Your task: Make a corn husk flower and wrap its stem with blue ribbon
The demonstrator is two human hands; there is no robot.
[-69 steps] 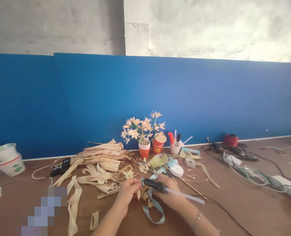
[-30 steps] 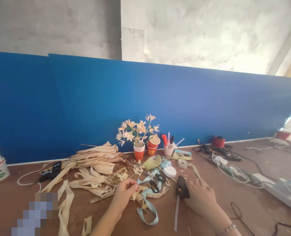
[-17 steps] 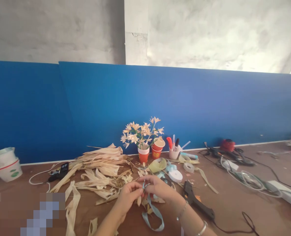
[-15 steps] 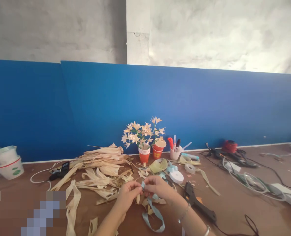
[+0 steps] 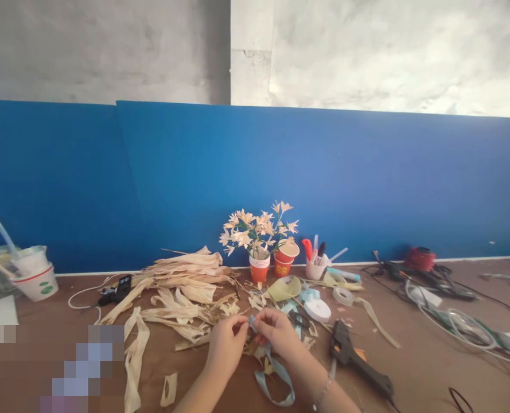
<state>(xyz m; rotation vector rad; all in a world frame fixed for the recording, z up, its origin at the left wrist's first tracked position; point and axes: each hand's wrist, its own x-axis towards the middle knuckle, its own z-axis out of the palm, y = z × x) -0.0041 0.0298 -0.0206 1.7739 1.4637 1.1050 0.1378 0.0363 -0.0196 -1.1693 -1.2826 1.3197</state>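
A light blue ribbon (image 5: 252, 323) is bunched between the fingertips of both hands, low in the middle of the view. My left hand (image 5: 226, 344) pinches at its left side, thumb against forefinger. From the right, my right hand (image 5: 279, 334) grips the ribbon between thumb and fingers. A longer loop of light blue ribbon (image 5: 289, 393) lies on the table below my right hand; whether it joins the held piece is hidden. Small pale husk scraps lie under and behind my hands.
Dried husks (image 5: 190, 275) are heaped at left. White flowers (image 5: 255, 226) stand in red paper cups (image 5: 260, 272). Behind my right hand lie a white ribbon roll (image 5: 317, 310) and a tape roll (image 5: 343, 296). A black glue gun (image 5: 360, 361) is at right, with cables (image 5: 465, 330) farther right.
The view has shifted slightly, so the table's things appear farther right. My left fingertips sit a little lower against the ribbon, and my right hand still grips it.
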